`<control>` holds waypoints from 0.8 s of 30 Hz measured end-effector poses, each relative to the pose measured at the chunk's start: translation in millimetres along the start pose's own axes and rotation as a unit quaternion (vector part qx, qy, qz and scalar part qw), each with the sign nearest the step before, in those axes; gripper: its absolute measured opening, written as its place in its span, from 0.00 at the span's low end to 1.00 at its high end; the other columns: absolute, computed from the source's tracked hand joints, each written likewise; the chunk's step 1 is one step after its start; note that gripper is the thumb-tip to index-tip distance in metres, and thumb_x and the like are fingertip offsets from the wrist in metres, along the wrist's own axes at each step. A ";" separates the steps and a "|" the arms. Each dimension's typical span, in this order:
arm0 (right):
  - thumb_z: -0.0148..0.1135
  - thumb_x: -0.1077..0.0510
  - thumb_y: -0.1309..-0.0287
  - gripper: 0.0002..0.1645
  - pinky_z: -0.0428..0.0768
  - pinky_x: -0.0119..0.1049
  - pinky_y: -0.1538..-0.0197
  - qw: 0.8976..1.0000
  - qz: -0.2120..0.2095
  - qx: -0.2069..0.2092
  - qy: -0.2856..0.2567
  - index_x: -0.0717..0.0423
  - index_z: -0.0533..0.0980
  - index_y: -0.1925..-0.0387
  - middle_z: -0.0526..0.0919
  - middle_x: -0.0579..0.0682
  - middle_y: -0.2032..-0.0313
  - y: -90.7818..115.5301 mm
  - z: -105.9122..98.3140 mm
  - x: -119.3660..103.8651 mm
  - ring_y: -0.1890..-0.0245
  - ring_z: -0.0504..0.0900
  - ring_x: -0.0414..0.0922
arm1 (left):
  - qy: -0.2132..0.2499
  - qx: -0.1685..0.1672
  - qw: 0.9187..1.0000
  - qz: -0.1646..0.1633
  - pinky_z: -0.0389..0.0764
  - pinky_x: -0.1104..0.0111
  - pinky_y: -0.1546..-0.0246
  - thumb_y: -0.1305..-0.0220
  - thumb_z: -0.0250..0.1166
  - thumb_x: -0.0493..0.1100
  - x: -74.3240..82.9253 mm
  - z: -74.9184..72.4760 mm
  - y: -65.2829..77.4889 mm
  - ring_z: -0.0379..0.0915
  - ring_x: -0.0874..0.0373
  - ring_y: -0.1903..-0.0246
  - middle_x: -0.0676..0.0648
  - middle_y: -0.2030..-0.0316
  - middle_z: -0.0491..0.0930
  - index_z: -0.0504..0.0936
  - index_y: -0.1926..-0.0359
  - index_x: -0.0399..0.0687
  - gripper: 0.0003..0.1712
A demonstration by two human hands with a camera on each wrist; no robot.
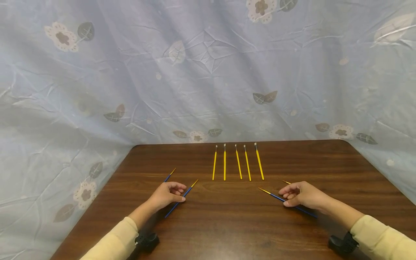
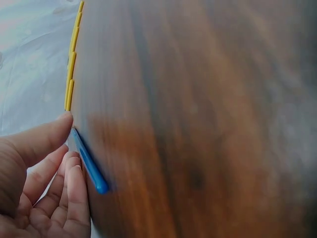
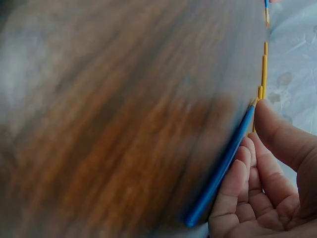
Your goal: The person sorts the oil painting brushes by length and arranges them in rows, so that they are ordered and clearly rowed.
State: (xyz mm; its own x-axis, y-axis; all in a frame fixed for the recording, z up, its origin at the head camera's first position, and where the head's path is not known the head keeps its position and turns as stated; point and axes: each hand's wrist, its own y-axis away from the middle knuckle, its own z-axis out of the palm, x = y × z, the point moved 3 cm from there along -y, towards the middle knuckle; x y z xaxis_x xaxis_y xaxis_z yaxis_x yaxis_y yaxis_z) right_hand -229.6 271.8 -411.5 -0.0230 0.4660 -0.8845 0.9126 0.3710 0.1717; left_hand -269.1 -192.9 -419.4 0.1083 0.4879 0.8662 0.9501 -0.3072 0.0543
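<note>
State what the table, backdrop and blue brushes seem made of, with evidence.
Table: wood or wood-look laminate, faint sheen; dark grain streaks.
Backdrop: thin fabric or plastic sheet, soft sheen; sharp creases, folds.
Blue brushes: smooth handles, probably painted wood or plastic; even, grainless colour.

Brown table [image 1: 221,231] holding five yellow brushes [image 1: 225,162] and blue brushes [image 1: 167,177]

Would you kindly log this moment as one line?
left hand: at blue brush | right hand: at another blue brush | yellow brushes: five, side-by-side on table
</note>
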 end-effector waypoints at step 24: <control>0.77 0.63 0.56 0.21 0.79 0.32 0.64 0.997 0.018 0.061 0.054 0.66 0.81 0.58 0.79 0.52 0.65 -0.6 7.5 -0.1 0.64 0.75 0.47 | -0.065 0.059 0.996 -0.006 0.80 0.71 0.68 0.57 0.78 0.31 4.2 5.8 -1.1 0.76 0.58 0.70 0.50 0.71 0.81 0.86 0.60 0.37 0.18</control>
State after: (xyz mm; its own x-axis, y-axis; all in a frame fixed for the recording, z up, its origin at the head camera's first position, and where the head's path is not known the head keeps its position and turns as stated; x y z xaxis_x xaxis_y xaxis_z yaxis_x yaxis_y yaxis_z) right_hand -227.1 265.5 -414.7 -0.0269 0.5631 -0.8259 0.9561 0.2558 0.1432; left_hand -268.0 -185.9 -418.7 0.1266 0.5943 0.7942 0.9784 -0.2065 -0.0014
